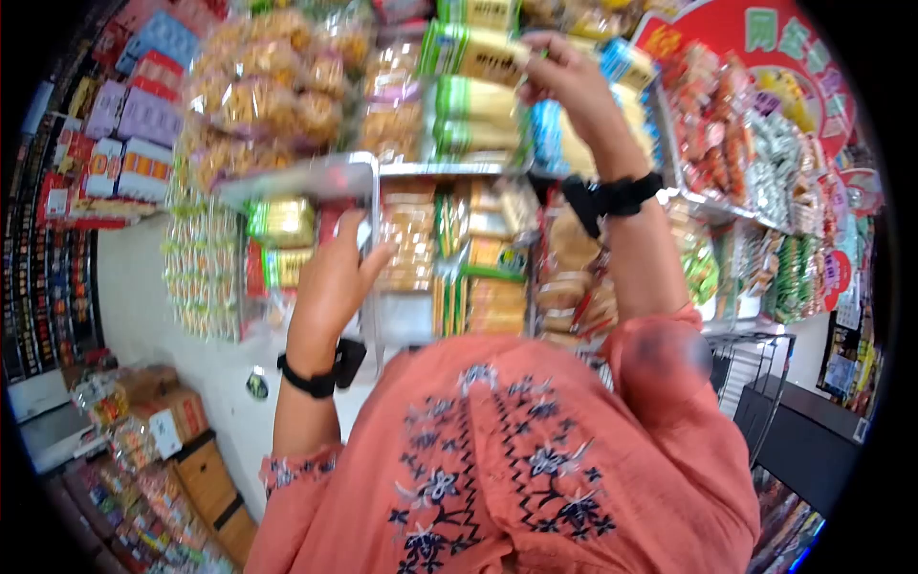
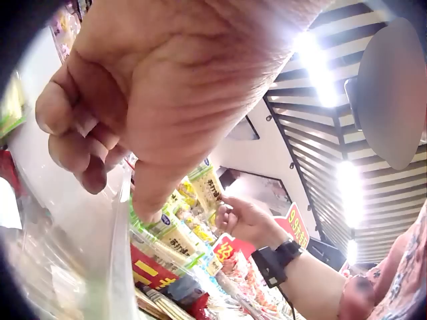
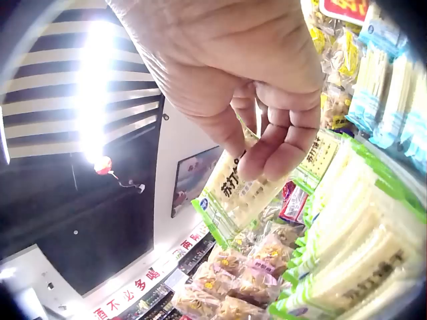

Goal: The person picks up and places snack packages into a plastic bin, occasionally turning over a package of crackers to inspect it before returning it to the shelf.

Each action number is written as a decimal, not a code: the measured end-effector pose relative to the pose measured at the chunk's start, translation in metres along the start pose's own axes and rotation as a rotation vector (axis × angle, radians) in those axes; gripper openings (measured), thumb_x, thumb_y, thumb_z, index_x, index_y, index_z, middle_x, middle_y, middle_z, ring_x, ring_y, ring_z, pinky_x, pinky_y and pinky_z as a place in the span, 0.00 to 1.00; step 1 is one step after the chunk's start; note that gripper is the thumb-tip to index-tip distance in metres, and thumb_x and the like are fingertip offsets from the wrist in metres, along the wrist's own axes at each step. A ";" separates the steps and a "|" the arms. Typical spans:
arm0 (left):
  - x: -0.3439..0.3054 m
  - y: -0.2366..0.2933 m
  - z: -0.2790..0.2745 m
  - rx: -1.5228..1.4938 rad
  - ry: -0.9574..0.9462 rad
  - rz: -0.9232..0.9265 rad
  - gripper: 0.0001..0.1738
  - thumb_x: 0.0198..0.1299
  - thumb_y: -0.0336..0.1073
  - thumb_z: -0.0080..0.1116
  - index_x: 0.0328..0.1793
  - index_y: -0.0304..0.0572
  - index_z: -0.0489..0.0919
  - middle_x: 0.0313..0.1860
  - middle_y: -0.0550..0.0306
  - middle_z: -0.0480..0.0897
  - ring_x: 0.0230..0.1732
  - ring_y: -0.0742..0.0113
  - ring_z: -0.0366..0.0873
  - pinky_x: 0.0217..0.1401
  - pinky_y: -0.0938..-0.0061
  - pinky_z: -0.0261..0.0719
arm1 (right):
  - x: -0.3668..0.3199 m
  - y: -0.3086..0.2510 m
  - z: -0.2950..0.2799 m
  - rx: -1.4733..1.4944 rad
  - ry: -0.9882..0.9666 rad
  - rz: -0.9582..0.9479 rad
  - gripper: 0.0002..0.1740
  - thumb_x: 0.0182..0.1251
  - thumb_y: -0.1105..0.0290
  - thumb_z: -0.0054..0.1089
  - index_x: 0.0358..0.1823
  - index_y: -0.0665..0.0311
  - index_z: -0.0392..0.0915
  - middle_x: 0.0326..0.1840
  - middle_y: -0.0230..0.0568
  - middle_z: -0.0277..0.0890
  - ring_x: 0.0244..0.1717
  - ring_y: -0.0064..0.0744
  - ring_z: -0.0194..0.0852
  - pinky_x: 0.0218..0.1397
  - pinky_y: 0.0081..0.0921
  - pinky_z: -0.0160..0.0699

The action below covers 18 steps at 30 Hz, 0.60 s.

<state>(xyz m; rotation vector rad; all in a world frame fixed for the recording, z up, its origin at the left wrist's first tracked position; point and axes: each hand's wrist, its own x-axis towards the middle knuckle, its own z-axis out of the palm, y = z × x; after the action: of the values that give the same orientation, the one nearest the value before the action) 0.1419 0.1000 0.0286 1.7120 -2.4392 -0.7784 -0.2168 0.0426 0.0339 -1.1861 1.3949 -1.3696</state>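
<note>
My right hand (image 1: 574, 91) pinches one end of a green-and-cream cracker packet (image 1: 473, 55) above the shelf; in the right wrist view thumb and fingers of the right hand (image 3: 247, 93) close on the packet (image 3: 233, 190), which hangs tilted. More such packets (image 3: 360, 253) stand in a row beside it. My left hand (image 1: 330, 282) is at a clear plastic panel (image 1: 296, 182) on the shelf's left part. In the left wrist view the left hand (image 2: 160, 87) has its fingers bent over the edge of the clear panel (image 2: 80, 180), thumb apart from them.
Bagged snacks (image 1: 268, 86) fill the upper left shelf. Blue packets (image 1: 550, 134) and red-wrapped sweets (image 1: 703, 115) lie to the right. Below the metal ledge are more packs (image 1: 406, 230). A wire rack (image 1: 765, 383) and cartons (image 1: 177, 411) stand lower down at either side.
</note>
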 end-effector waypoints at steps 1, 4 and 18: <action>-0.001 -0.001 -0.001 -0.049 0.021 0.005 0.33 0.67 0.54 0.61 0.69 0.38 0.71 0.36 0.35 0.85 0.42 0.35 0.84 0.43 0.49 0.79 | 0.003 -0.007 -0.004 -0.011 0.003 -0.014 0.20 0.72 0.65 0.63 0.60 0.68 0.74 0.34 0.36 0.81 0.32 0.27 0.84 0.37 0.26 0.85; -0.006 0.010 -0.025 -0.115 0.076 -0.037 0.32 0.66 0.52 0.64 0.68 0.38 0.74 0.33 0.41 0.85 0.35 0.43 0.84 0.40 0.57 0.79 | 0.025 -0.012 -0.015 0.037 0.120 -0.057 0.19 0.73 0.65 0.63 0.61 0.65 0.75 0.35 0.35 0.81 0.33 0.23 0.84 0.38 0.24 0.84; -0.011 -0.008 -0.038 -0.204 0.201 -0.046 0.27 0.68 0.43 0.63 0.67 0.33 0.74 0.28 0.47 0.81 0.28 0.52 0.79 0.33 0.62 0.75 | 0.114 0.022 -0.020 -0.185 0.238 -0.180 0.15 0.70 0.69 0.64 0.54 0.67 0.77 0.34 0.36 0.79 0.28 0.23 0.82 0.30 0.23 0.80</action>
<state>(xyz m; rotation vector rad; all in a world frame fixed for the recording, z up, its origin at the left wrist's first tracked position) 0.1653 0.0940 0.0604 1.6857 -2.1188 -0.7873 -0.2622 -0.0650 0.0193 -1.3281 1.6433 -1.5754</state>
